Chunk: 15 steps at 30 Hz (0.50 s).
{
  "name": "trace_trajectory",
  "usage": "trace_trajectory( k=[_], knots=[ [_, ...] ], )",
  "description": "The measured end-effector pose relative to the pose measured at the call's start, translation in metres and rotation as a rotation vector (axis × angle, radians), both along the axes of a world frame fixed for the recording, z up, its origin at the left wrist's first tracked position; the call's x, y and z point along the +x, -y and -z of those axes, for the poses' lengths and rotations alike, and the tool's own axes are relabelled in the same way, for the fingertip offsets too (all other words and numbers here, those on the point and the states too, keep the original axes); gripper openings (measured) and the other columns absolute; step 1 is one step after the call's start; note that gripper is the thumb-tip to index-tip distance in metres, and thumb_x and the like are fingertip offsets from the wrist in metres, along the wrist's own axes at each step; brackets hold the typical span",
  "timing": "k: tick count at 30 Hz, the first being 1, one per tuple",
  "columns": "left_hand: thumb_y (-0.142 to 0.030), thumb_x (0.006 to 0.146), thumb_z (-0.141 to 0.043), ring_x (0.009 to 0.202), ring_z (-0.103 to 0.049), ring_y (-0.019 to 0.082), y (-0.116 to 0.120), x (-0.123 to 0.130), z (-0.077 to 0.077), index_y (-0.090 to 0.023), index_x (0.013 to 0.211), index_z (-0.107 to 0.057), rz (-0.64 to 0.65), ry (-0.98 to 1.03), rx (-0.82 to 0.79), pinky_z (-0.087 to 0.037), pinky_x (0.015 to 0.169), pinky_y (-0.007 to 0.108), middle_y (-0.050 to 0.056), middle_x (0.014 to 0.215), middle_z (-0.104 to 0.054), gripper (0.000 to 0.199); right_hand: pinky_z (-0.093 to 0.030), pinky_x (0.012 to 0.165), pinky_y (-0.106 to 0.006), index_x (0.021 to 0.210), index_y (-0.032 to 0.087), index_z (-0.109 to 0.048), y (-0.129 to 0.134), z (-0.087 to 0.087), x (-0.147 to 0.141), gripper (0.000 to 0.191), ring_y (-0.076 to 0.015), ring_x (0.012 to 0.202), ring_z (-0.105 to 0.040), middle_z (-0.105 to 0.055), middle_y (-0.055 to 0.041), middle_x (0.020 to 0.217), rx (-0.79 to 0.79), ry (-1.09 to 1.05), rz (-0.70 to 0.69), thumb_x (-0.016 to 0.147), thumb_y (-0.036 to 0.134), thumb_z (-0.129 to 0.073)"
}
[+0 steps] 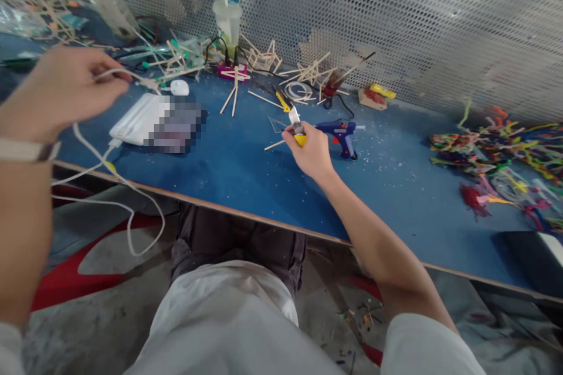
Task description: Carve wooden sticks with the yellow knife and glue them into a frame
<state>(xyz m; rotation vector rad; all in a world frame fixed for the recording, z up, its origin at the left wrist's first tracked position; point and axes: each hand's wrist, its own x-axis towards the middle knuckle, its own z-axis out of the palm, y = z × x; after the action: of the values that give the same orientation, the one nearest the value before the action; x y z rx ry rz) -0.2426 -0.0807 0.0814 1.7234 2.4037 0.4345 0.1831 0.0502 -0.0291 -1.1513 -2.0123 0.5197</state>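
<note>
At the left, my left hand [73,88] pinches a white cable [81,137] between thumb and fingers. A loop of the cable droops past the table edge. Beside that hand lies a white power bank [134,120], its right side against a blurred-out object. Near the table's middle, my right hand [310,149] is closed on a yellow utility knife [300,139] with a silver head pointing away from me. Just right of it rests a blue glue gun [343,129] with an orange trigger. Another yellow-handled tool [282,99] and a thin stick [275,145] lie close by.
Stick structures [264,58] stand along the back by a perforated metal screen [396,17]. A lidded cup with a straw [229,20] rises behind a magenta power strip [232,71]. Colourful pipe cleaners [461,146] pile at the right, above a dark box [528,258].
</note>
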Motion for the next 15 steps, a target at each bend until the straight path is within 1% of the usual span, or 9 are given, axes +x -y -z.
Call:
trace_trajectory(
  k=[1, 2, 4, 6, 7, 8, 10, 12, 15],
  knots=[
    [-0.055, 0.113, -0.045, 0.140, -0.058, 0.018, -0.012, -0.003, -0.002, 0.016, 0.141, -0.059, -0.052, -0.061, 0.028, -0.037, 0.136, 0.054, 0.000, 0.150, -0.070, 0.077, -0.056, 0.088, -0.046, 0.098, 0.024, -0.079, 0.000, 0.000, 0.000, 0.014, -0.0323, 0.091, -0.081, -0.088, -0.0096, 0.099, 0.005, 0.000, 0.001, 0.103, 0.038, -0.080],
    [-0.061, 0.108, -0.046, 0.141, -0.057, 0.019, -0.026, -0.006, -0.003, 0.020, 0.131, -0.060, -0.069, -0.106, -0.029, -0.037, 0.136, 0.057, 0.002, 0.152, -0.070, 0.085, -0.056, 0.087, -0.045, 0.097, 0.024, -0.079, 0.000, 0.000, 0.000, 0.015, -0.0317, 0.090, -0.081, -0.088, -0.0093, 0.098, 0.010, 0.000, -0.001, 0.103, 0.038, -0.080],
    [-0.072, 0.105, -0.041, 0.153, -0.053, 0.028, -0.058, -0.015, 0.001, 0.025, 0.121, -0.058, 0.006, -0.164, -0.135, -0.036, 0.136, 0.058, 0.009, 0.157, -0.064, 0.100, -0.056, 0.086, -0.044, 0.094, 0.024, -0.078, 0.001, 0.000, 0.001, 0.019, -0.0309, 0.088, -0.080, -0.087, -0.0088, 0.095, 0.018, 0.000, -0.010, 0.102, 0.041, -0.079],
    [-0.069, 0.107, -0.041, 0.155, -0.054, 0.037, -0.093, -0.027, 0.013, 0.029, 0.117, -0.057, -0.024, -0.224, -0.134, -0.041, 0.131, 0.063, 0.017, 0.154, -0.064, 0.099, -0.056, 0.084, -0.043, 0.093, 0.024, -0.077, 0.002, -0.001, 0.001, 0.022, -0.0308, 0.086, -0.080, -0.086, -0.0088, 0.093, 0.017, 0.000, -0.021, 0.102, 0.044, -0.077],
    [-0.064, 0.108, -0.050, 0.154, -0.057, 0.039, -0.109, -0.033, 0.021, 0.028, 0.118, -0.059, -0.031, -0.246, -0.145, -0.043, 0.131, 0.062, 0.020, 0.153, -0.066, 0.092, -0.056, 0.083, -0.043, 0.093, 0.024, -0.077, 0.003, -0.001, 0.001, 0.023, -0.0310, 0.086, -0.080, -0.086, -0.0092, 0.092, 0.012, -0.001, -0.025, 0.101, 0.046, -0.076],
    [-0.060, 0.101, -0.067, 0.145, -0.068, 0.038, -0.124, -0.040, 0.031, 0.009, 0.115, -0.076, -0.149, -0.288, -0.158, -0.050, 0.132, 0.052, 0.024, 0.148, -0.076, 0.070, -0.056, 0.082, -0.043, 0.093, 0.024, -0.077, 0.004, -0.002, 0.001, 0.025, -0.0312, 0.086, -0.080, -0.086, -0.0097, 0.093, 0.005, -0.001, -0.028, 0.101, 0.047, -0.075],
    [-0.042, 0.095, -0.083, 0.127, -0.077, 0.035, -0.149, -0.053, 0.049, 0.007, 0.119, -0.079, -0.039, -0.268, -0.144, -0.058, 0.122, 0.050, 0.029, 0.132, -0.081, 0.055, -0.056, 0.081, -0.043, 0.093, 0.023, -0.077, 0.005, -0.003, 0.002, 0.027, -0.0319, 0.086, -0.080, -0.086, -0.0108, 0.094, -0.007, 0.001, -0.030, 0.100, 0.050, -0.074],
    [-0.033, 0.090, -0.087, 0.109, -0.075, 0.027, -0.165, -0.065, 0.064, 0.001, 0.116, -0.082, 0.078, -0.262, -0.062, -0.061, 0.115, 0.048, 0.020, 0.114, -0.085, 0.044, -0.056, 0.082, -0.043, 0.093, 0.024, -0.076, 0.006, -0.003, 0.002, 0.029, -0.0321, 0.086, -0.080, -0.086, -0.0112, 0.093, -0.015, 0.012, -0.029, 0.100, 0.051, -0.073],
    [-0.027, 0.092, -0.085, 0.100, -0.070, 0.022, -0.174, -0.075, 0.079, -0.006, 0.119, -0.084, 0.140, -0.262, -0.032, -0.060, 0.114, 0.043, 0.012, 0.107, -0.085, 0.034, -0.056, 0.081, -0.044, 0.092, 0.024, -0.077, 0.008, -0.004, 0.002, 0.030, -0.0321, 0.084, -0.079, -0.085, -0.0107, 0.090, -0.021, 0.035, -0.028, 0.100, 0.052, -0.072]
  ],
)
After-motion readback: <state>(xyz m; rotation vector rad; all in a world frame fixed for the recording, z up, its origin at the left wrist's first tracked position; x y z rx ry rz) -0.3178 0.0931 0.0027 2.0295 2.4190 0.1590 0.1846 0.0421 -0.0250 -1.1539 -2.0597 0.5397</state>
